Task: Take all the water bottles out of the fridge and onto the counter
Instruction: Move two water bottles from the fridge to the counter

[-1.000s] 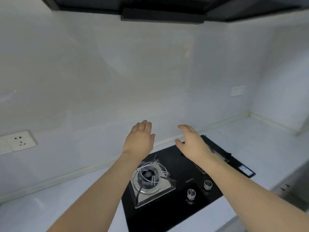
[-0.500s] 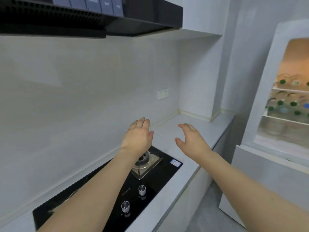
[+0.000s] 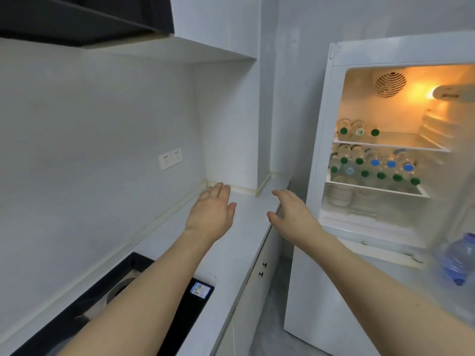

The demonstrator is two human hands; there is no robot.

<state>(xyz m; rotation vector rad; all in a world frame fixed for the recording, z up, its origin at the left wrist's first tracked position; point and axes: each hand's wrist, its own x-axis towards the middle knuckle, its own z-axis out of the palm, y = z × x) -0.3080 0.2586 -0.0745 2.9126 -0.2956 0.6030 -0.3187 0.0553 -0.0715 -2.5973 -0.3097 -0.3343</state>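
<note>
The white fridge [image 3: 316, 155] stands open at the right, lit inside. Three water bottles [image 3: 358, 131] lie on its top shelf with green caps facing out. Several more bottles [image 3: 374, 168] with green and blue caps lie stacked on the middle shelf. A bluish bottle [image 3: 460, 263] sits in the door at the far right. The white counter [image 3: 231, 253] runs from the stove to the corner beside the fridge. My left hand [image 3: 210, 214] and my right hand [image 3: 293, 214] hover over the counter, fingers relaxed, holding nothing.
A black gas stove [image 3: 180, 317] is set into the counter at bottom left, under a dark range hood [image 3: 84, 19]. A wall socket [image 3: 170, 158] sits on the backsplash. Cabinet doors with small knobs [image 3: 262, 269] lie below the counter edge.
The view has swung right from the stove to the counter corner and the open fridge. Both hands stay raised and empty in front of me.
</note>
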